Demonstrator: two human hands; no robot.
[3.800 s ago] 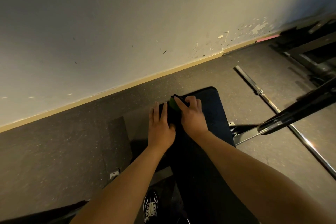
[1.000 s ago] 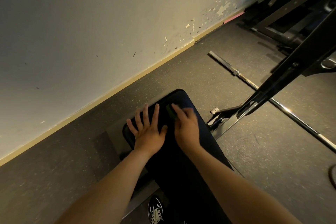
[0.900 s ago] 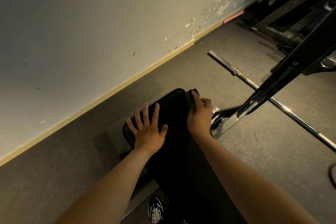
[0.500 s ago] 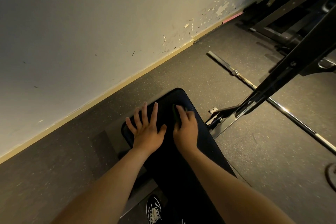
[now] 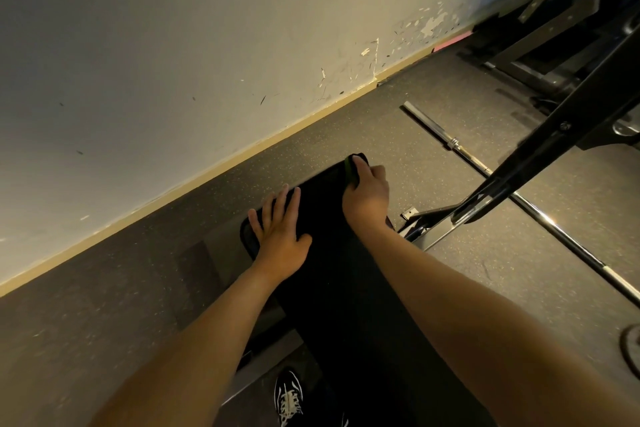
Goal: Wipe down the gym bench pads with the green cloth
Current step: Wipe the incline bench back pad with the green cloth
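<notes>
My right hand (image 5: 367, 194) grips the green cloth (image 5: 351, 172) at the bench pad's (image 5: 332, 253) far right corner.
Its fingers curl round the bunched cloth, pressing it on the pad's edge. Half a second ago it was mid-pad, so the stroke has swept the far end rightward; I judge the nearer length still undone. My left hand (image 5: 280, 232) lies flat, fingers spread, on the pad's far left side, both forearms extended.
</notes>
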